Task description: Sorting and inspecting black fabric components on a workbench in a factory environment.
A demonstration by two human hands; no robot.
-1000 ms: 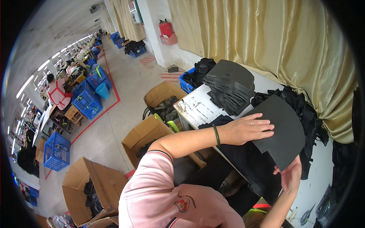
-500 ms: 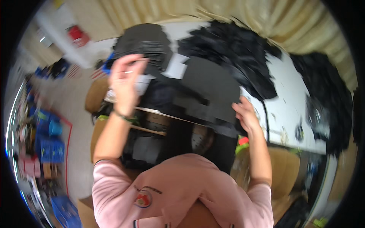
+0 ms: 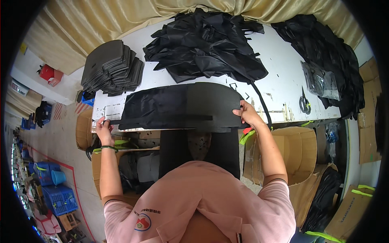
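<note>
A dark grey foam panel (image 3: 216,100) with a rounded outer end lies at the near edge of the white table. Black fabric (image 3: 156,104) extends leftward from it, and I cannot tell whether it is a sleeve around the panel or only overlaps it. Along the near side runs a black strap (image 3: 170,120). Its left end is pinched in my left hand (image 3: 105,131), just over the table's edge. My right hand (image 3: 248,113) grips the panel's right end, thumb on top and the other fingers partly hidden.
A stack of grey foam panels (image 3: 109,67) stands at the back left. Black fabric pieces (image 3: 206,44) are heaped behind the work. Scissors (image 3: 304,101) and a clear plastic bag (image 3: 321,81) lie to the right. Cardboard boxes (image 3: 293,150) stand below the table edge.
My left hand has come down from above the stack to the near left edge, and the strap now lies straight along the near side. The fabric is spread out leftward. The head view has shifted.
</note>
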